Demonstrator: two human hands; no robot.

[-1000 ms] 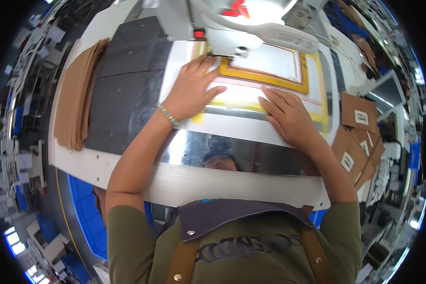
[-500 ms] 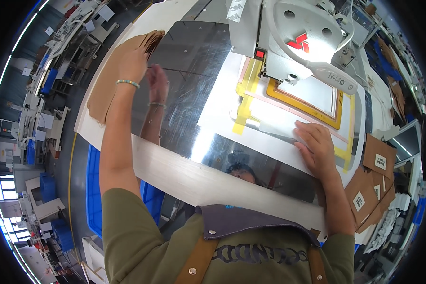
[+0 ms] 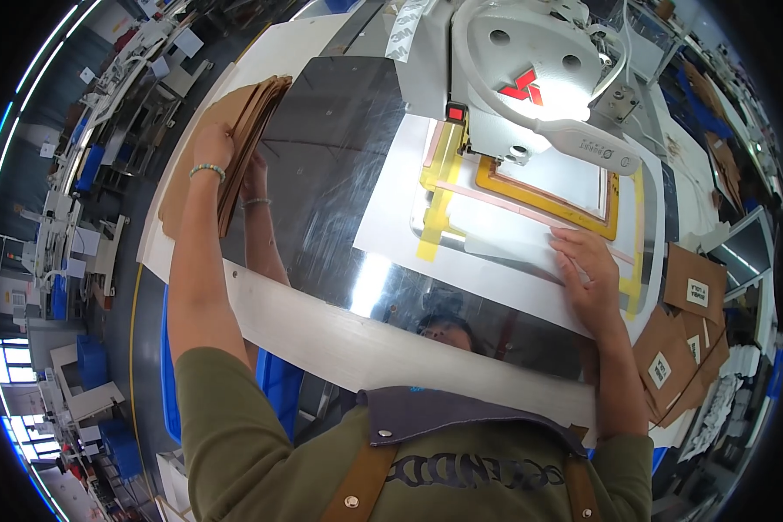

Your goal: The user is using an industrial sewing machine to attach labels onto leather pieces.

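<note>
My left hand [image 3: 211, 146] is at the stack of brown pieces [image 3: 180, 209] on the left of the table, fingers curled in on its sheets. My right hand [image 3: 583, 265] rests with fingers apart and slightly bent on the white sheet [image 3: 391, 226], by the lower edge of the taped template with strips of yellow tape [image 3: 429, 240]. Inside it lies a yellow-edged frame [image 3: 544, 197], beneath the white head of a machine [image 3: 518, 52] with a red emblem.
A dark glossy plate [image 3: 322, 157] spans the left and front of the worktop, reflecting my arm and head. Brown pieces with white labels [image 3: 683, 339] lie at the right. A blue bin [image 3: 274, 383] sits below the pale table edge [image 3: 304, 317]. Machinery and benches line both sides.
My left hand has gone from the template to the brown stack at left and now lies slightly lower on it. My right hand has shifted a little, still on the white sheet. The view has swung.
</note>
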